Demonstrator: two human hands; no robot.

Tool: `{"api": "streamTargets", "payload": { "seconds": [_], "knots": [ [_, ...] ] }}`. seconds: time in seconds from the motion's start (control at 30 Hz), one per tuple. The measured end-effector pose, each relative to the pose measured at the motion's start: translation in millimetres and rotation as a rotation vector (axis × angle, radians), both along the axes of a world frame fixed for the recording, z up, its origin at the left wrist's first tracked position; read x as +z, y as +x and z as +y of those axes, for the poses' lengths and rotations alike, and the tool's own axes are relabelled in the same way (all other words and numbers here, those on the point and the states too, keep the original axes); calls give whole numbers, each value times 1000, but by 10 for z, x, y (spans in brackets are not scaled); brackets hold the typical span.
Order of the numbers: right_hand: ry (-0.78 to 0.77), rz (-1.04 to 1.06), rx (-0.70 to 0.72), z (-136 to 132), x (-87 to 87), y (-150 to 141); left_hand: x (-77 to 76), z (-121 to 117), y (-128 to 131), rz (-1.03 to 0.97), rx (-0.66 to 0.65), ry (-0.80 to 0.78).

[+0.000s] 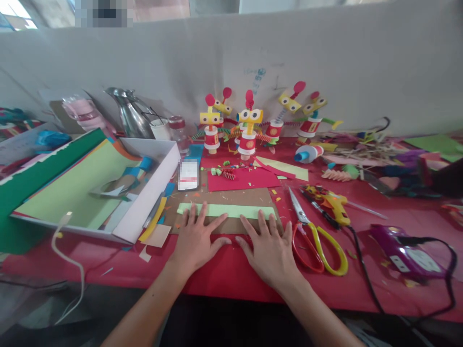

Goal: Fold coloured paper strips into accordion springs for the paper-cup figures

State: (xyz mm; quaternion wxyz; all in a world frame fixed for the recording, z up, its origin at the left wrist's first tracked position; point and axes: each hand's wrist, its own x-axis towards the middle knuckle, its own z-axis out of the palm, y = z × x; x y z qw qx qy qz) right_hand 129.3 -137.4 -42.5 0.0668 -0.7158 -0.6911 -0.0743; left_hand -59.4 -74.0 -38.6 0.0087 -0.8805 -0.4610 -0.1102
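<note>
A long pale green paper strip lies across a brown cardboard sheet in front of me. My left hand rests with spread fingers, its fingertips on the left part of the strip. On the right part lie the fingertips of my right hand, also spread. Both palms are down and hold nothing. Close to my right hand are scissors with one red and one yellow handle loop, their blades pointing away. Beyond the cardboard is a red paper sheet with small coiled paper pieces on it.
A white box of coloured paper stands left. Several paper-cup figures line the back near a steel jug. A yellow glue gun, its cord and a purple device are at right, with paper scraps behind.
</note>
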Motion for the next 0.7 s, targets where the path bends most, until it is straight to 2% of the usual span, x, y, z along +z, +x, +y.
{"api": "streamTargets", "payload": {
  "seconds": [0.47,0.6,0.7],
  "knots": [
    [-121,17,-78,-27,-58,134,-68,31,-120,4,201,-19],
    [-122,2,-80,-27,-49,121,-135,27,-115,4,316,12],
    [-103,-9,-63,-18,-8,143,-193,35,-124,16,355,38]
  ]
}}
